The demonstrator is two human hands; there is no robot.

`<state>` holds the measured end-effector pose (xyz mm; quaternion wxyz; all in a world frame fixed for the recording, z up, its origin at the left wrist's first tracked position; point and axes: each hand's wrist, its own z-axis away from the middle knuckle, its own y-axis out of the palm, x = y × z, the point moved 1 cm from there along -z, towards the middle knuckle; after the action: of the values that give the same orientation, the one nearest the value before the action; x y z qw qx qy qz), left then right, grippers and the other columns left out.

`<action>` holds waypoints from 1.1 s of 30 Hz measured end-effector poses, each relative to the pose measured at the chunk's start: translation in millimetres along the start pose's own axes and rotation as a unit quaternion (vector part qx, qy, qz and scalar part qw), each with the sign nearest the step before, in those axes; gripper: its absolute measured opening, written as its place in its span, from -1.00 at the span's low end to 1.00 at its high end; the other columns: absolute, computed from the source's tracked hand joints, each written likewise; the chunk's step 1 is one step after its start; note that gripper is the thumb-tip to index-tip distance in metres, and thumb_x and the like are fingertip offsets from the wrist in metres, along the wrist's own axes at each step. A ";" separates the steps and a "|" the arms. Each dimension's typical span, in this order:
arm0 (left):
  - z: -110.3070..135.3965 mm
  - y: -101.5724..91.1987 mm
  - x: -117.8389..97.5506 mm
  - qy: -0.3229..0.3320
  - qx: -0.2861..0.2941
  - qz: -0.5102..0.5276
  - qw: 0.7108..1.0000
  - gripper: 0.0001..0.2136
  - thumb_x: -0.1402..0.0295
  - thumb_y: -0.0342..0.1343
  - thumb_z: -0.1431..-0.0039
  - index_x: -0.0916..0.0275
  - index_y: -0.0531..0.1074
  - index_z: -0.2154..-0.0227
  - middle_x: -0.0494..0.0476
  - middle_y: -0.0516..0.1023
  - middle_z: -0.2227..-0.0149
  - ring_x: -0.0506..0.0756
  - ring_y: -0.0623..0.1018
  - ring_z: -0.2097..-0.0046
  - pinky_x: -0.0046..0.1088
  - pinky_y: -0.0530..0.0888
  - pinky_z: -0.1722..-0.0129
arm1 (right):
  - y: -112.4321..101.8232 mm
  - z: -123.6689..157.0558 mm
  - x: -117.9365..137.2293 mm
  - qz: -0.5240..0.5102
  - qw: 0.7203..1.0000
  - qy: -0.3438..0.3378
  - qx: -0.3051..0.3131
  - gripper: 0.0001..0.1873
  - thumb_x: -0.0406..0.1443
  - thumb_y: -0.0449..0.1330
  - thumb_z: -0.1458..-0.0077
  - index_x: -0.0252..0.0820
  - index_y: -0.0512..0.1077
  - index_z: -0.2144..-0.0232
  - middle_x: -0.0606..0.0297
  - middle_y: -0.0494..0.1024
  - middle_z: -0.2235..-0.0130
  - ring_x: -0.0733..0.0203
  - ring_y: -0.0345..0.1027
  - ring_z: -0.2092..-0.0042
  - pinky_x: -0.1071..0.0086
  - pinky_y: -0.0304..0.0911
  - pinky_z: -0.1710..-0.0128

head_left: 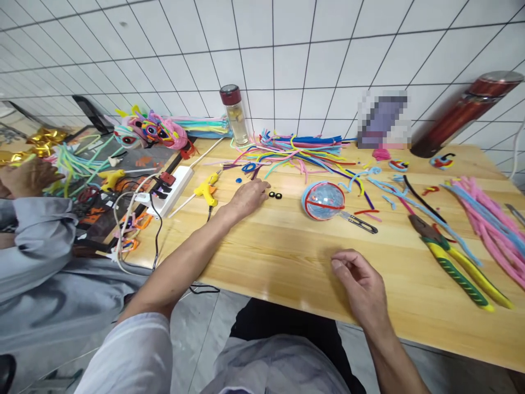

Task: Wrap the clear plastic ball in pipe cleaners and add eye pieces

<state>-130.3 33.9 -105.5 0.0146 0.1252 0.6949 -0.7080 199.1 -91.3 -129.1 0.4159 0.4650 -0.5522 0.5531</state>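
Observation:
My left hand (248,197) reaches out over the wooden table (287,257), fingers curled down beside two small black rings (275,195); nothing shows in its grip. A yellow glue gun (206,191) lies just left of it. My right hand (361,284) rests near the table's front edge, fingers loosely curled, holding nothing I can see. Between the hands and farther back sits a clear ball (323,200) wrapped in blue and red pipe cleaners, with small black snips (361,222) against its right side.
Loose coloured pipe cleaners (299,148) pile at the back, pink ones (488,224) at the right. Yellow-green pliers (455,262) lie right. A bottle (235,114), red flask (463,115), white power strip (172,190) and a co-worker's sleeve (36,230) and hand at left.

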 end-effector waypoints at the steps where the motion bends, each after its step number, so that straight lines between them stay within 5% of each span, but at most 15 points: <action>1: -0.6 -0.2 -2.9 -0.001 0.004 -0.004 1.000 -0.68 0.37 0.10 -0.35 0.20 0.51 -0.12 0.24 0.59 -0.04 0.18 0.60 -0.04 -0.33 0.49 -0.07 | 0.2 0.5 -1.1 0.007 1.000 -0.008 0.005 -0.81 -0.13 0.33 -0.15 -0.11 0.56 0.34 0.33 0.52 0.39 0.22 0.37 0.35 0.38 0.32 0.30; 8: -10.0 1.4 -17.0 -0.026 0.038 -0.040 0.998 -0.74 0.35 0.03 -0.40 0.19 0.55 -0.02 0.24 0.54 -0.03 0.20 0.60 -0.05 -0.33 0.51 -0.01 | -0.7 2.2 -10.5 0.035 0.998 -0.045 0.019 -0.85 -0.15 0.30 -0.22 -0.09 0.55 0.29 0.34 0.53 0.33 0.23 0.40 0.29 0.39 0.32 0.24; 13: -15.9 6.5 -13.4 0.043 0.011 0.022 0.999 -0.65 0.33 0.18 -0.28 0.16 0.51 -0.12 0.22 0.52 -0.09 0.20 0.55 -0.13 -0.31 0.48 -0.15 | 1.0 1.6 -7.7 0.028 0.998 -0.059 0.021 -0.87 -0.17 0.29 -0.24 -0.09 0.55 0.29 0.33 0.54 0.33 0.22 0.41 0.29 0.39 0.33 0.24; 18: -27.4 16.1 -11.8 0.087 0.003 0.048 0.995 -0.76 0.37 0.03 -0.35 0.21 0.62 0.14 0.23 0.61 0.11 0.19 0.59 -0.01 -0.29 0.50 -0.10 | 4.8 4.0 -0.3 0.018 0.998 -0.062 0.019 -0.87 -0.20 0.25 -0.26 -0.09 0.54 0.31 0.33 0.53 0.34 0.22 0.42 0.30 0.38 0.34 0.26; 23: -55.2 20.0 -14.1 0.051 -0.023 0.031 0.998 -0.75 0.37 0.03 -0.31 0.25 0.63 0.18 0.28 0.64 0.13 0.23 0.60 0.03 -0.24 0.51 -0.06 | 1.2 3.7 7.6 0.010 0.997 -0.071 0.032 -0.89 -0.23 0.23 -0.26 -0.09 0.54 0.31 0.35 0.53 0.35 0.25 0.40 0.33 0.39 0.34 0.27; 28: -74.3 17.6 -23.2 -0.006 -0.032 -0.003 0.999 -0.72 0.37 0.00 -0.33 0.27 0.62 0.11 0.34 0.63 0.05 0.27 0.59 -0.03 -0.20 0.50 -0.09 | -21.7 -2.7 13.7 0.038 0.997 -0.073 0.005 -0.90 -0.23 0.25 -0.24 -0.09 0.55 0.31 0.35 0.53 0.37 0.24 0.40 0.33 0.38 0.33 0.29; 33: -62.5 15.7 -33.5 -0.038 -0.071 -0.015 0.997 -0.68 0.33 0.04 -0.31 0.27 0.54 -0.04 0.40 0.53 -0.11 0.34 0.55 -0.11 -0.13 0.50 -0.09 | -74.1 -33.3 23.4 0.053 0.991 -0.096 -0.071 -0.86 -0.32 0.13 -0.21 -0.09 0.51 0.32 0.37 0.51 0.42 0.23 0.39 0.38 0.35 0.29 0.32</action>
<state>-85.0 90.0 -114.4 0.0393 0.0863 0.7438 -0.6616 264.2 -56.1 -88.3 0.3631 0.4550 -0.6511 0.4870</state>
